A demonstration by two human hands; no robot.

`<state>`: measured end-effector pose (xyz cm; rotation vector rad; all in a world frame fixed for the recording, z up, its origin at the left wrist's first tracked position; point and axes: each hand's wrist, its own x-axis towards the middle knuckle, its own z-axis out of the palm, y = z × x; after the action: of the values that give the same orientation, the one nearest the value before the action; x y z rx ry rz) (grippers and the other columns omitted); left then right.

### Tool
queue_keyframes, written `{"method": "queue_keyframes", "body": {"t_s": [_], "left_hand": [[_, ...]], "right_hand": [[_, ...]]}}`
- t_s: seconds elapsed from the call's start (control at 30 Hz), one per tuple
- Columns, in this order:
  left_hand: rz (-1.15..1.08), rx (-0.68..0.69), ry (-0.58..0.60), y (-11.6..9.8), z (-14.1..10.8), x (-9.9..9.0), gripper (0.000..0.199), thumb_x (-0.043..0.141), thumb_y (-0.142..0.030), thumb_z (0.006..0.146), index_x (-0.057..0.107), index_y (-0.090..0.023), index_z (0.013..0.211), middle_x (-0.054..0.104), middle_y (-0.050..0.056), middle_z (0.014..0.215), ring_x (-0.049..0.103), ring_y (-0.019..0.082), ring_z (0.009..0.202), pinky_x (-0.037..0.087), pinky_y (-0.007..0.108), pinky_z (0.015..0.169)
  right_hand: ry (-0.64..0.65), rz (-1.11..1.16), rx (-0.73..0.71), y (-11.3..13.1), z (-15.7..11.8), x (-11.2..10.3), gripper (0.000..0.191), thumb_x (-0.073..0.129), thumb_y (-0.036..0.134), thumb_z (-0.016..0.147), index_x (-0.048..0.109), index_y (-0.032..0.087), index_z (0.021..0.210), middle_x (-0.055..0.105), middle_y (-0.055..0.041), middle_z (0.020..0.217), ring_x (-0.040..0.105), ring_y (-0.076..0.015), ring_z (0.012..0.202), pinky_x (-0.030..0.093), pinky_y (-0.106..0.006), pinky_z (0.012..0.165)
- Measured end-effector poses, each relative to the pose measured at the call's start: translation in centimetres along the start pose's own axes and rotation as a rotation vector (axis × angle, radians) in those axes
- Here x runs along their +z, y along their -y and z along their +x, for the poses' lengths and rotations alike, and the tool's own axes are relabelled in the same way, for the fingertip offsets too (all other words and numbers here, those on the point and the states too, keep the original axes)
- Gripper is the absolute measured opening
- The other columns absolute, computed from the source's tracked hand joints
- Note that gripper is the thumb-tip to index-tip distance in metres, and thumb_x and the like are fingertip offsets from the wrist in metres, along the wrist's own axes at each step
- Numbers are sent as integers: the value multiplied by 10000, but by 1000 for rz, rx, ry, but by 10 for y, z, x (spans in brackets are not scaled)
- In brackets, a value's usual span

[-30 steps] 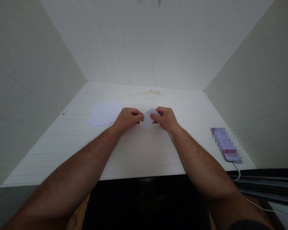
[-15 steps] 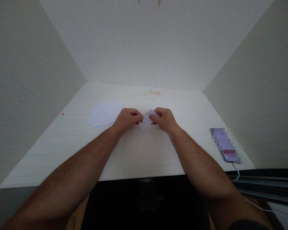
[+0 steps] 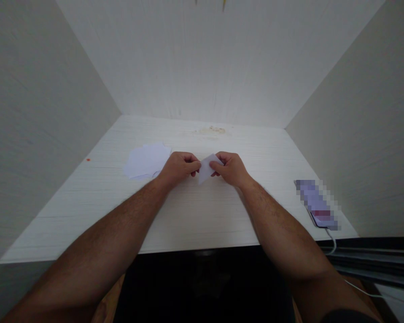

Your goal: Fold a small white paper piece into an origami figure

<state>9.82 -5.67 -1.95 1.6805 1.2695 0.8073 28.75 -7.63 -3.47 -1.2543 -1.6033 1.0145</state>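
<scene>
White paper pc [image 3: 207,168], 1 only, w/ straight edges & pointed corners: held in the air or just at the surface (can't tell which) over the mid part of the white table [image 3: 202,215], approx. halfway betw. L & R edges.

Head view, items:
- L hand [image 3: 182,167]: closed, thumb & fingertips gripping paper pc at its L side.
- R hand [image 3: 229,168]: closed, thumb on top, fingers partly hidden behind; grips paper pc at its R side.
- Paper sheets [image 3: 146,160], white, qty unclear: overlapping, flat, toward far L corner of table, just beside L hand & wrist.
- Red spot [image 3: 88,159], sm.: by L edge.
- Brownish stain [image 3: 217,129]: nr far edge, beyond the hands.
- Phone [image 3: 314,204], display pixelated: flat, nr R edge, toward near R corner.
- White cable [image 3: 333,242]: at phone's near end, hanging over near edge.
</scene>
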Motion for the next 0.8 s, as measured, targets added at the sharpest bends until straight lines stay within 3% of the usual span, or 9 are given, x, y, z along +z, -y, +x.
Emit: {"method": "queue_keyframes", "body": {"t_s": [0.13, 0.27, 0.6, 0.8], "left_hand": [[-25, -19, -12, 2, 1, 1, 111, 627, -232, 663, 642, -154, 586, 585, 1, 465, 438, 82, 407, 300, 208, 430], [-111, -74, -22, 3, 2, 2, 110, 620, -220, 644, 609, -160, 553, 551, -2, 432, 428, 88, 394, 289, 219, 424], [-400, -144, -20, 7, 6, 6, 116, 649, -211, 590, 566, -167, 522, 522, -15, 431, 423, 82, 380, 250, 227, 399], [-443, -146, -26, 8, 7, 6, 128, 665, -211, 590, 565, -163, 526, 528, -13, 447, 432, 77, 386, 264, 226, 394]], "right_hand": [[58, 66, -7, 0, -1, 1, 178, 610, 300, 793, 722, 166, 831, 659, 7, 629, 591, -85, 526, 459, -197, 491], [35, 190, 13, 0, -1, 5, 218, 672, 320, 726, 756, 195, 884, 676, 22, 660, 583, -78, 522, 512, -221, 520], [23, 215, -45, 1, -2, 5, 149, 632, 175, 673, 756, 214, 746, 678, 21, 625, 614, -100, 587, 533, -243, 604], [16, 197, -114, 0, -3, 4, 168, 609, 136, 671, 745, 218, 726, 683, 13, 680, 611, -102, 635, 504, -241, 626]]}}
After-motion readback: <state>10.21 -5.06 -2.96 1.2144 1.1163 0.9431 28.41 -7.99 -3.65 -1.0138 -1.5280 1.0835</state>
